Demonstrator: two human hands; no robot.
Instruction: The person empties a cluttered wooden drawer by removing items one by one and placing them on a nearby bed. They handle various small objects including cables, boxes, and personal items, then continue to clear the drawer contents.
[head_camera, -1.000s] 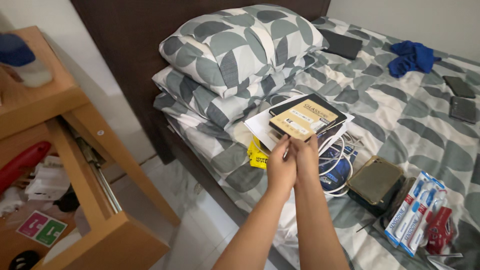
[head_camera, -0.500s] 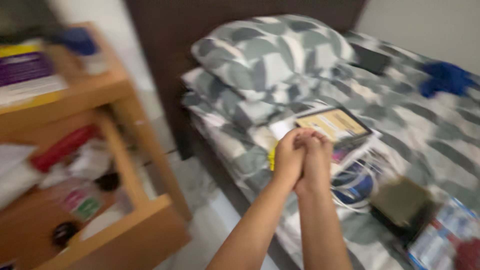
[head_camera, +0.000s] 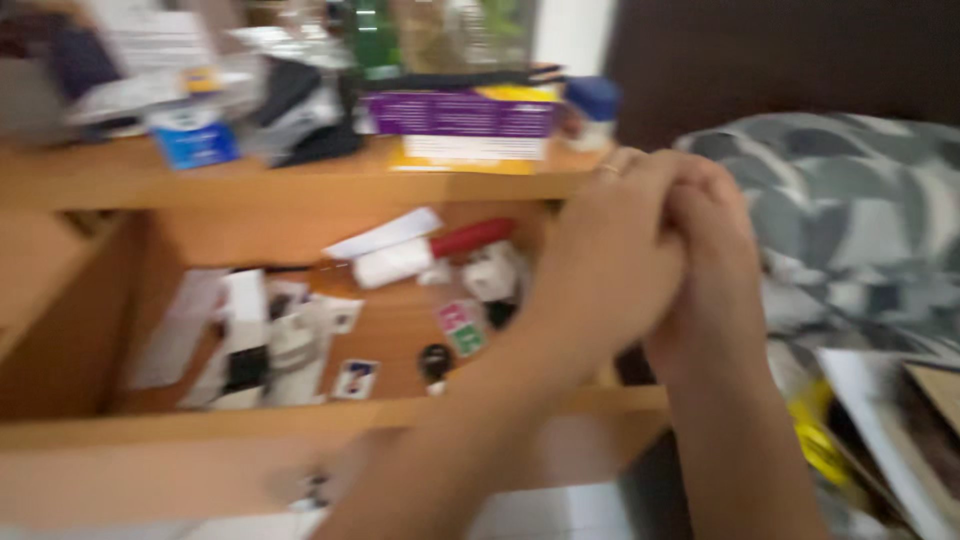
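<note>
Both hands, left hand and right hand, press clasped together above the open wooden drawer, seemingly holding nothing.

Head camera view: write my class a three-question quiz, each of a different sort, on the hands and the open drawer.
1. True or false: the left hand and right hand are pressed together.
2. Over what are the hands? A) the open drawer B) a sink C) a stove
3. Fill in: right of the hands lies a patterned ____.

Key: 1 true; 2 A; 3 pillow.
</note>
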